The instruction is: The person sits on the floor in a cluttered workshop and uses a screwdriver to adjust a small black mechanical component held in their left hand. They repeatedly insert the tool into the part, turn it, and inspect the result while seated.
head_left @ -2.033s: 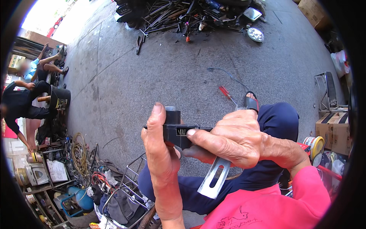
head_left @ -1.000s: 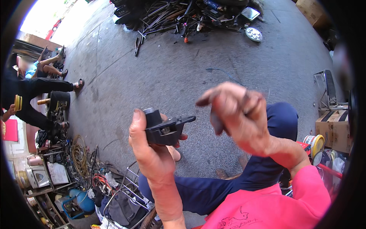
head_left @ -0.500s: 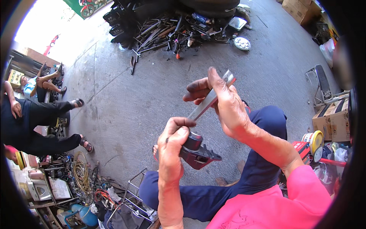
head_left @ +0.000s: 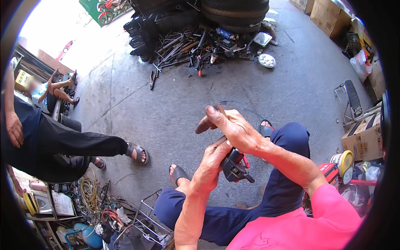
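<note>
My left hand (head_left: pixel 208 168) grips a black moulded part (head_left: pixel 234 171) with a round top and a narrow protruding end, low in front of me. A small red piece (head_left: pixel 246 162) shows beside it. My right hand (head_left: pixel 233 131) sits just above and against my left, thumb stretched over bent, darkened fingers. What it holds is mostly hidden by the hands.
A person in dark trousers (head_left: pixel 83 139) stands close on my left; another person (head_left: pixel 41 91) sits behind. A heap of metal rods and tools (head_left: pixel 181 46) lies ahead. Cartons (head_left: pixel 362 141) and a folded metal frame (head_left: pixel 352 100) are right; tangled cables (head_left: pixel 89 189) lie lower left.
The standing person has stepped nearer. My left hand has shifted right with the black part; my right hand has come down over it, and the flat metal bar seen earlier is now mostly hidden.
</note>
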Tool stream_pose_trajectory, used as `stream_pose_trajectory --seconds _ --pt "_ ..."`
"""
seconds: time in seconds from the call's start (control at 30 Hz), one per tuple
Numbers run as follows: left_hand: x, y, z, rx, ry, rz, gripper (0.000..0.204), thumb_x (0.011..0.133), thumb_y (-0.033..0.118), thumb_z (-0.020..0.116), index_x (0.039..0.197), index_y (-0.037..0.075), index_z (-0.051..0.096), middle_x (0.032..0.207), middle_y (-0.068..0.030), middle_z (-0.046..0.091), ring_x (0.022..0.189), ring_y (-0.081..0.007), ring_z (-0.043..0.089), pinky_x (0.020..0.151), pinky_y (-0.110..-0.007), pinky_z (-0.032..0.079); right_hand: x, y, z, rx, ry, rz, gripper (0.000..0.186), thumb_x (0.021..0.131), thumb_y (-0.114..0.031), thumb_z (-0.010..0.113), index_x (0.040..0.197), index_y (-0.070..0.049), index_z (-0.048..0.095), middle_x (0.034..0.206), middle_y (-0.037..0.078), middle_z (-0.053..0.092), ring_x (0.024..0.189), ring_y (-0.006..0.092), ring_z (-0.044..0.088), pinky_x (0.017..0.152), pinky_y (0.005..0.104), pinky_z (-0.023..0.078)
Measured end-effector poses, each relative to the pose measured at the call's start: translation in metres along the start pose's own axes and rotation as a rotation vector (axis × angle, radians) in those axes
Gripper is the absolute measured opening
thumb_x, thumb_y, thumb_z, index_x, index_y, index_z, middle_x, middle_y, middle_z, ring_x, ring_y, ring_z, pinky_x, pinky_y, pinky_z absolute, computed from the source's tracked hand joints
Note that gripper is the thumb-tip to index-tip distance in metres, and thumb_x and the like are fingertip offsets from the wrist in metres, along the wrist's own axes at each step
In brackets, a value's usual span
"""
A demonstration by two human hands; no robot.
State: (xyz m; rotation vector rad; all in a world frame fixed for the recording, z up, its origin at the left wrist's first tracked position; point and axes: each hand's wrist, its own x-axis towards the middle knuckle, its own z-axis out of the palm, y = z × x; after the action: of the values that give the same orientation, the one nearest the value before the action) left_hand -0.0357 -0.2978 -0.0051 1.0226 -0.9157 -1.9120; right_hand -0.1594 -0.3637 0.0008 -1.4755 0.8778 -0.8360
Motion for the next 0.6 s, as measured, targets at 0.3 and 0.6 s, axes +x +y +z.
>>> stream_pose_trajectory --seconds 0.3,0.6 --pt "0.007 -0.007 -0.006 -0.273 0.386 0.085 0.039 0.095 0.036 0.038 0.097 0.002 0.058 0.074 -0.0074 0.062 0.053 -0.0149 0.06 0.039 -0.03 0.049 0.0 0.008 0.016 -0.08 0.093 0.119 0.058 0.098 -0.052 0.034 0.112 0.0 0.056 0.092 0.014 0.062 0.089 0.0213 0.059 0.082 0.0333 0.045" --pt "0.002 0.013 -0.012 0.061 0.716 0.338 0.022 0.093 0.025 0.05 0.088 0.004 0.055 0.078 -0.0025 0.056 0.07 -0.0095 0.054 0.061 -0.027 0.046 -0.004 0.01 0.024 -0.371 0.182 -0.186 0.06 0.098 -0.048 0.034 0.123 0.005 0.045 0.121 0.028 0.047 0.111 0.0444 0.05 0.092 0.0462 0.041"
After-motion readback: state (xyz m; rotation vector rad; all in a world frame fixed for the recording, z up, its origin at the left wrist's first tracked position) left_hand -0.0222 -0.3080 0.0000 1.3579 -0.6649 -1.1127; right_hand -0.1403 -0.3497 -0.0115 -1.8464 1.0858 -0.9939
